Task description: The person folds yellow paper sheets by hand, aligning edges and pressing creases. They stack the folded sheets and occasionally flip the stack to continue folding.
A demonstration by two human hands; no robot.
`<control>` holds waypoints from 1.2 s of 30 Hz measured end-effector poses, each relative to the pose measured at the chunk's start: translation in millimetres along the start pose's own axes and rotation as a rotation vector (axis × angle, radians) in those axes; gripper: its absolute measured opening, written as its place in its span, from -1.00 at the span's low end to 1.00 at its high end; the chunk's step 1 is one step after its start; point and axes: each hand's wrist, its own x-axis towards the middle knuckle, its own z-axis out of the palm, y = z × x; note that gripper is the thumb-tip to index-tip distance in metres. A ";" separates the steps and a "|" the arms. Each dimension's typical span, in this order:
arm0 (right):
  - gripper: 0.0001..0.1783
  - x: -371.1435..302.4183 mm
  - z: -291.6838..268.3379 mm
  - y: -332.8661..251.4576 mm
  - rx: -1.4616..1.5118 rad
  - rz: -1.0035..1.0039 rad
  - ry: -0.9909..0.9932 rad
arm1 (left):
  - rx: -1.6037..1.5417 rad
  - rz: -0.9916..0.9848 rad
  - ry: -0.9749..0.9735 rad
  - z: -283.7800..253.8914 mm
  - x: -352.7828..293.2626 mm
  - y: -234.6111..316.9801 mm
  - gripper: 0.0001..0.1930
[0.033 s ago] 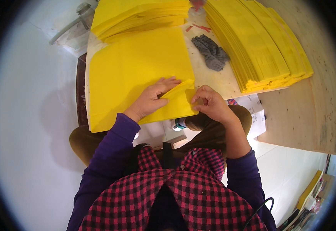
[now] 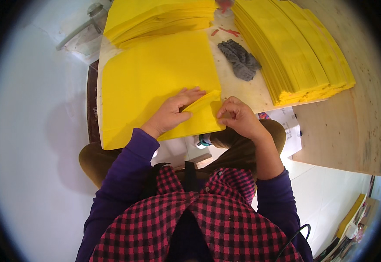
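Note:
A large yellow sheet [image 2: 146, 74], which looks like soft cloth, lies over the near left part of the table and reaches past its front edge. Its near right corner has a raised, folded flap [image 2: 205, 114]. My left hand [image 2: 170, 112] rests on the sheet beside this flap, fingers stretched out and thumb against the fold. At the sheet's right edge, my right hand [image 2: 242, 118] is closed in a pinch, thumb and forefinger together at the cloth. The fingertips partly hide the pinched edge.
Behind the sheet is a stack of yellow cloth [image 2: 164, 17]; another long stack [image 2: 286, 52] fills the right side. Between them lie a crumpled grey cloth [image 2: 239, 60] and red strips [image 2: 229, 32] on the pale wooden tabletop [image 2: 256, 94]. A white wall [image 2: 37, 131] stands at left.

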 end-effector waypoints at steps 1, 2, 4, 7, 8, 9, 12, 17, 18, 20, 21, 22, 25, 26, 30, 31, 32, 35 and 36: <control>-0.76 1.6 0.3 0.9 0.014 0.012 -0.008 | 0.015 0.009 0.006 0.3 0.2 0.1 -0.43; -0.75 2.7 0.2 0.7 0.000 0.104 -0.026 | 0.018 0.008 0.005 0.5 0.1 0.2 -0.43; -0.74 -0.1 -5.5 -2.3 -0.019 0.030 -0.021 | 0.024 -0.006 0.005 0.7 -0.2 0.3 -0.43; -0.73 0.3 -7.5 -6.6 -0.066 -0.018 -0.028 | 0.035 -0.011 0.000 0.9 0.6 0.1 -0.43; -0.73 0.6 -7.5 -7.2 -0.073 -0.058 -0.030 | 0.035 -0.013 0.001 1.4 0.8 0.2 -0.43; -0.72 0.9 -7.1 -7.3 -0.080 -0.022 -0.031 | 0.036 -0.014 0.001 1.3 0.8 0.3 -0.42; -0.74 3.3 -3.9 -5.4 -0.071 0.027 -0.041 | 0.041 -0.027 -0.009 0.4 0.4 0.9 -0.41; -0.86 4.2 -4.9 -2.9 0.038 0.079 -0.052 | 0.036 -0.012 -0.005 0.7 1.2 0.2 -0.42; -0.88 4.4 -5.0 -3.1 0.043 0.071 -0.048 | 0.039 -0.012 -0.005 0.8 1.2 0.0 -0.42; -0.90 5.2 -5.4 -3.7 0.055 0.054 -0.040 | 0.044 -0.014 -0.006 0.8 1.2 -0.1 -0.42; -0.90 5.6 -5.9 -4.1 0.027 0.021 -0.038 | 0.045 -0.016 -0.006 0.7 1.2 0.0 -0.42; -0.90 5.9 -6.6 -4.8 -0.004 -0.007 -0.037 | 0.046 -0.019 -0.007 0.8 1.2 0.0 -0.42; -0.89 7.8 -8.3 -7.8 -0.066 -0.055 -0.041 | 0.051 -0.025 -0.006 1.3 1.4 -0.3 -0.42; -0.89 8.9 -8.6 -9.4 -0.082 -0.064 -0.044 | 0.049 -0.016 -0.007 1.2 1.2 -0.5 -0.42; -0.93 14.9 -10.0 -18.2 -0.108 -0.110 -0.017 | 0.064 0.009 -0.015 0.4 1.1 -1.8 -0.43; -0.93 16.0 -11.3 -20.5 -0.111 -0.108 -0.023 | 0.073 0.006 -0.018 0.2 1.2 -2.1 -0.44; -0.93 17.3 -11.9 -22.6 -0.109 -0.134 -0.024 | 0.071 0.014 -0.019 0.0 1.3 -2.2 -0.44; -0.89 21.7 -11.3 -26.5 0.015 -0.051 -0.030 | 0.058 0.016 -0.014 0.1 1.3 -2.0 -0.45; -0.88 22.8 -10.5 -27.0 0.020 -0.038 -0.023 | 0.052 0.017 -0.010 0.4 1.2 -1.7 -0.46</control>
